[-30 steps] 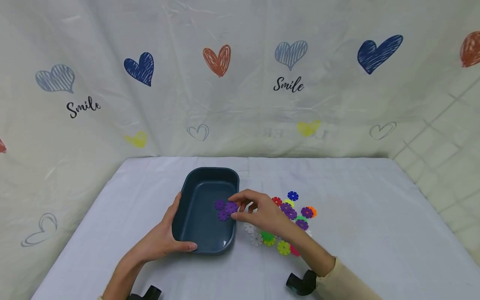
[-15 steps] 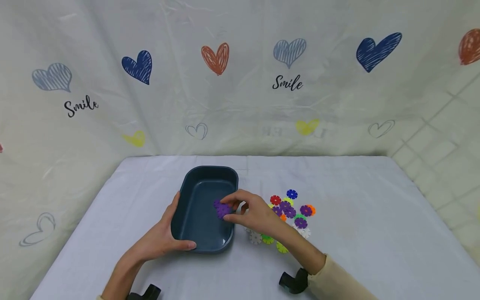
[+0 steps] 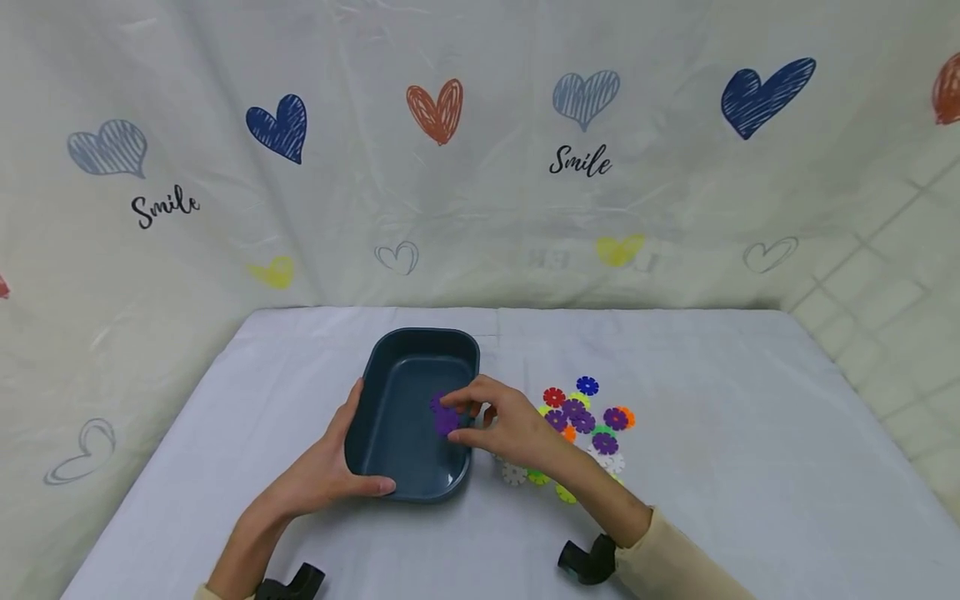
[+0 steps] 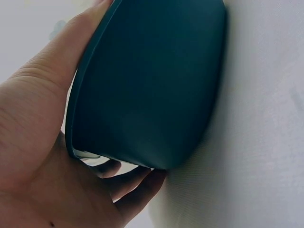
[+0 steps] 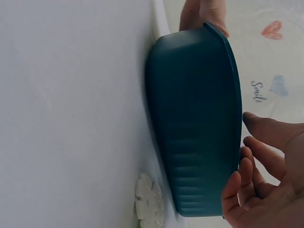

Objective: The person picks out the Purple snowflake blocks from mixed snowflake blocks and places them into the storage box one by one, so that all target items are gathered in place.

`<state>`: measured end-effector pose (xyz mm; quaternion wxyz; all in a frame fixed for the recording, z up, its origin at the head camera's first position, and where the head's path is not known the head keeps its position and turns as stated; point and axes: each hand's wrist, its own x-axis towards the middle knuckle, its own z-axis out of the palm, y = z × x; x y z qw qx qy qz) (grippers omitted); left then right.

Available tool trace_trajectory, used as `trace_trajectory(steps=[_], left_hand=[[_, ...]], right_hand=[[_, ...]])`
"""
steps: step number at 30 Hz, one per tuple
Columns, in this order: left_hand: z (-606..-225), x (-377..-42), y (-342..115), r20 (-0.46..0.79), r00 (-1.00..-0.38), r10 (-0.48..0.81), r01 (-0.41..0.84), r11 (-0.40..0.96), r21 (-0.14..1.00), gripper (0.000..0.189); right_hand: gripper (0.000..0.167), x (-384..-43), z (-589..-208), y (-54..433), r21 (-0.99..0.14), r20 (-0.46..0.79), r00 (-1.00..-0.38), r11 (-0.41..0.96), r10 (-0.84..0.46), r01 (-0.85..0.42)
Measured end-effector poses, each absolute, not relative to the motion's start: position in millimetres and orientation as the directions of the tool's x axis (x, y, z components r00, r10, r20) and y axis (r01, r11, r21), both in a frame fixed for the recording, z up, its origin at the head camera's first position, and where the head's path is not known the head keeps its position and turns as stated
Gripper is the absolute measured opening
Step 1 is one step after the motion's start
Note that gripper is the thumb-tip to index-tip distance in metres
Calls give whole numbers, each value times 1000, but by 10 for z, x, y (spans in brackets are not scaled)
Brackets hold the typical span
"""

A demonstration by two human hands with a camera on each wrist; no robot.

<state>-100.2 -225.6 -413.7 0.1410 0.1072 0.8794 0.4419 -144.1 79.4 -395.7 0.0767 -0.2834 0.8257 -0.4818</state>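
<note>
Behind everything hangs a white sheet printed with hearts (image 3: 510, 200), and before it spreads a table covered in white cloth (image 3: 720, 433). Left of the table's middle is a deep, dark teal rectangular tray (image 3: 401, 467) with rounded corners, its length running away from the person. The left hand (image 3: 330, 471) clamps it, thumb over the near rim and fingers round the left wall, probably to steady it while leaving the opposite side free. The right hand (image 3: 517, 429) reaches across that side, thumb and forefinger apart, low over the opening. A loose heap of multicoloured, notched flower-shaped discs (image 3: 583, 422) lies just right of the tray, presumably for a short reach. Smallest are a few purple notched discs (image 3: 447, 422) inside the tray, between the right fingertips (whether any is pinched, I cannot tell).
</note>
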Motion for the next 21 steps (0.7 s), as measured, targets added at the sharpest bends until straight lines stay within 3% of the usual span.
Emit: trace_trajectory(steps=[21], left_hand=[[-4138,-990,-2258,-141,-938,316,73,579,812,141]], right_hand=[[29,-1439,-3923,985,-863,140,-822,340,-552,-374]])
